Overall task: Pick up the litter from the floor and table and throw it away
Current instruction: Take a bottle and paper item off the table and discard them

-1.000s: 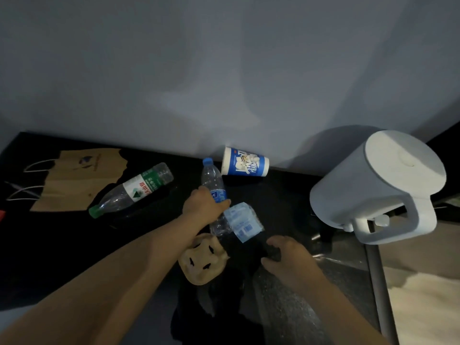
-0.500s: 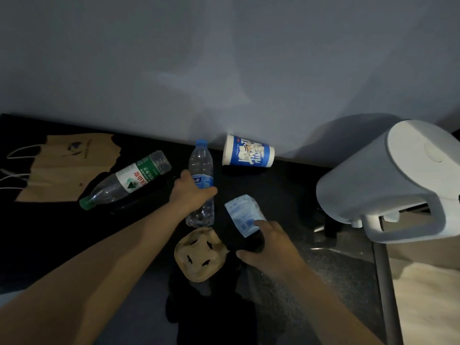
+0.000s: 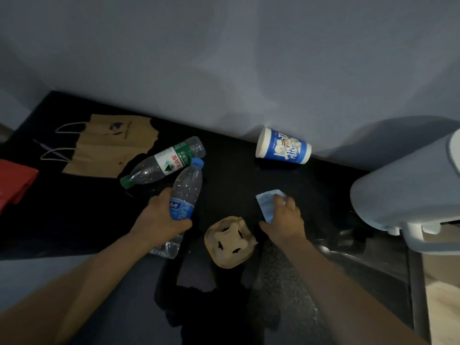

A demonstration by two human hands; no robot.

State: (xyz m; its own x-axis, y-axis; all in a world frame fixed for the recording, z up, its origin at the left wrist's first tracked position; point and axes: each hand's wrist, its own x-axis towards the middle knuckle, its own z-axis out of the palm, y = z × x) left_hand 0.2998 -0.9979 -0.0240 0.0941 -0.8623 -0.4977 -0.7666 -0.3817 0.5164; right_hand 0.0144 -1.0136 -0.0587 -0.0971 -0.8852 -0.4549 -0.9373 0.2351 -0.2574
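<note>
Your left hand (image 3: 159, 220) holds a bottle (image 3: 188, 188); a second bottle (image 3: 164, 163) lies just beyond it, a paper bag (image 3: 109, 145) further left. Between your hands sits a cardboard tray (image 3: 230, 241). Your right hand (image 3: 283, 220) grasps a packet (image 3: 265, 205); a cup (image 3: 283, 148) lies beyond, a kettle (image 3: 408, 190) to the right.

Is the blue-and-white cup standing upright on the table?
No, the blue-and-white cup lies on its side, with its open mouth facing left.

left grip (image 3: 159, 221): bare | right grip (image 3: 283, 220): bare | forearms (image 3: 331, 277): bare to frame edge
</note>
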